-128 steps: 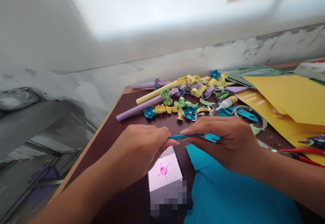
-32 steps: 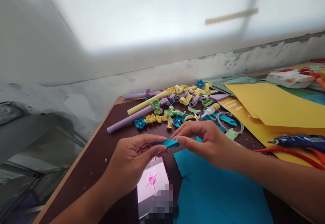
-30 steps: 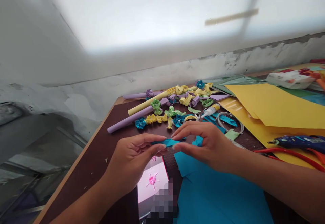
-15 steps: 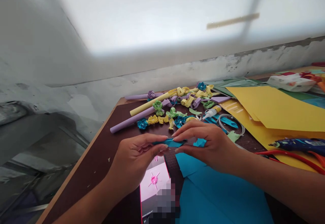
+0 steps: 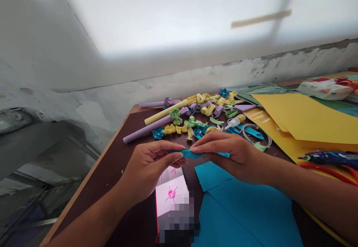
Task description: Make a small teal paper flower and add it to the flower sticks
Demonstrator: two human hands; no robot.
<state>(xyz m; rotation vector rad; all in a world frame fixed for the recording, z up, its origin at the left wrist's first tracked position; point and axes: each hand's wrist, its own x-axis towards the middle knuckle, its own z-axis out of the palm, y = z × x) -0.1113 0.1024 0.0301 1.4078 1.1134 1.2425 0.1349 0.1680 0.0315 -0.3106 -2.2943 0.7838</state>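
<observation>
Between my two hands is a narrow folded strip of blue paper [image 5: 193, 154], held level above the table. My left hand [image 5: 152, 165] pinches its left end between thumb and fingers. On the other side my right hand [image 5: 232, 155] grips the strip, its fingertips along the top edge and part of the paper showing behind the thumb. Below my right hand lie larger blue paper sheets [image 5: 248, 209]. A phone [image 5: 171, 193] rests under my left hand, its screen showing a pink folded shape, partly blurred out.
Paper flowers and curls, such as a green flower [image 5: 175, 115], lie farther back beside rolled purple [image 5: 148, 130] and yellow [image 5: 163, 113] tubes. A glue bottle [image 5: 236, 121] and a clear ring [image 5: 268, 137] are to the right. Yellow sheets [image 5: 310, 116] and a dark blue glue gun [image 5: 332, 158] lie beyond.
My right hand has shifted along the strip with its fingers pressed closer together, and the paper looks straighter between my hands. The view has tilted slightly.
</observation>
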